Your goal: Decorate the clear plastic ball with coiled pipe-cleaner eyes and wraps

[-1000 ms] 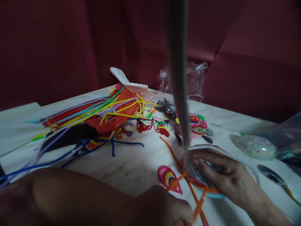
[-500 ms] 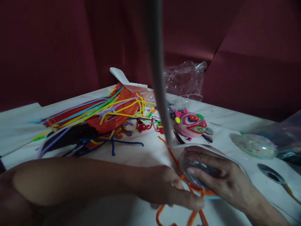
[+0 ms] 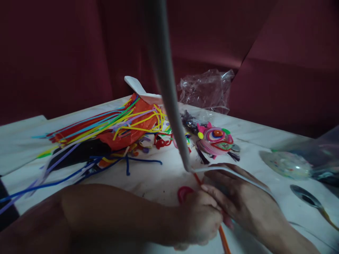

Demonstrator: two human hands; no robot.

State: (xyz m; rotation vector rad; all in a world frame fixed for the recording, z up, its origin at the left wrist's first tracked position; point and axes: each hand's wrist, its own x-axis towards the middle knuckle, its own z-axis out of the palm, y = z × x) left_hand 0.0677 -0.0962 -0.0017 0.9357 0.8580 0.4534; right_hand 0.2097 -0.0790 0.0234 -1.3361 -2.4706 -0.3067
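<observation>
**Hands meet at an orange pipe cleaner [image 3: 224, 240]**

The left hand [image 3: 200, 218] is curled; whether its fingers pinch the orange pipe cleaner, which emerges just below them, cannot be told. The right hand [image 3: 246, 201] bends over a round greyish piece [image 3: 215, 181], mostly hidden, thumb apart from fingers; its grip is unclear. Multicoloured pipe cleaners [image 3: 84, 123] lie over an orange-red plastic wrapper [image 3: 119, 140]. A crumpled clear plastic bag [image 3: 206, 88] stands behind.

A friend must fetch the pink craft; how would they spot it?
On the white table, look just beyond the right hand. There sits a rounded pink craft; its orange disc and dark tassels set it apart from the clear, speckled dome.
</observation>
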